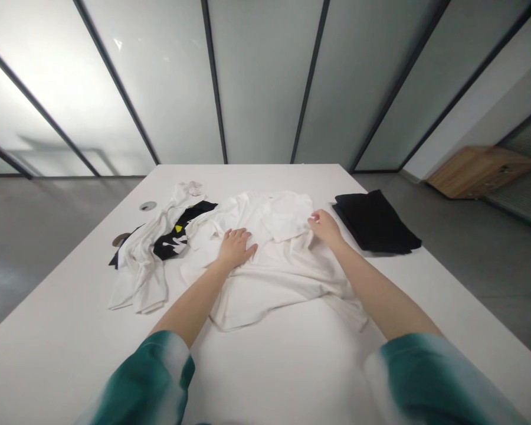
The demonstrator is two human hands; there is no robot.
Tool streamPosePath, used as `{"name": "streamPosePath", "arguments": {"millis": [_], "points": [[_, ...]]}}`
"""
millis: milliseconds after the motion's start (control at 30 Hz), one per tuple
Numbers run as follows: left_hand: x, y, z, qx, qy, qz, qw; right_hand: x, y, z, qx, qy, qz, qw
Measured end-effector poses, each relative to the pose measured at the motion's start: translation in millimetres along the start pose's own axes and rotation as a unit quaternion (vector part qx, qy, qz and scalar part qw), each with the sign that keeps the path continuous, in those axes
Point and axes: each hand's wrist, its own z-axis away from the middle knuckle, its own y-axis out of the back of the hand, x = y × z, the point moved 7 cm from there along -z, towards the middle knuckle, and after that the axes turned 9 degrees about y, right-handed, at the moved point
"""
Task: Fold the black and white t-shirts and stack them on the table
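A white T-shirt (277,265) lies spread and wrinkled across the middle of the table. My left hand (236,247) rests flat on its left part, palm down with the fingers apart. At the shirt's upper right edge, my right hand (324,226) has thumb and fingers pinched together on the white cloth. Loose folds run across the lower half of the shirt, and its hem is uneven.
Left of the shirt is a loose heap of white cloth (144,268) and a black printed garment (170,242). On the right sits a folded black stack (376,221). A round grommet (147,206) is set in the white table (283,366). Frosted glass panels stand behind.
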Motion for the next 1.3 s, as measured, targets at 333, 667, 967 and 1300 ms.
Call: {"name": "streamPosePath", "arguments": {"millis": [333,667,967,1300], "points": [[0.7,-0.2,-0.8,-0.020,0.000,-0.011,1.000,-1.5,-17.3,88.3,-0.156,0.132,0.149,0.967],[-16.2,22.0,-43.1,-0.068,0.100,-0.042,0.992,12.6,12.9,61.2,-0.049,0.122,0.034,0.991],[-20.4,-21.2,-64.1,-0.145,0.157,-0.061,0.975,-46.9,-67.2,35.3,-0.229,0.135,0.123,0.956],[-29.4,-34.4,-116.7,-0.158,0.163,-0.055,0.972,-4.1,-72.6,-21.6,-0.220,0.117,0.166,0.954]]}}
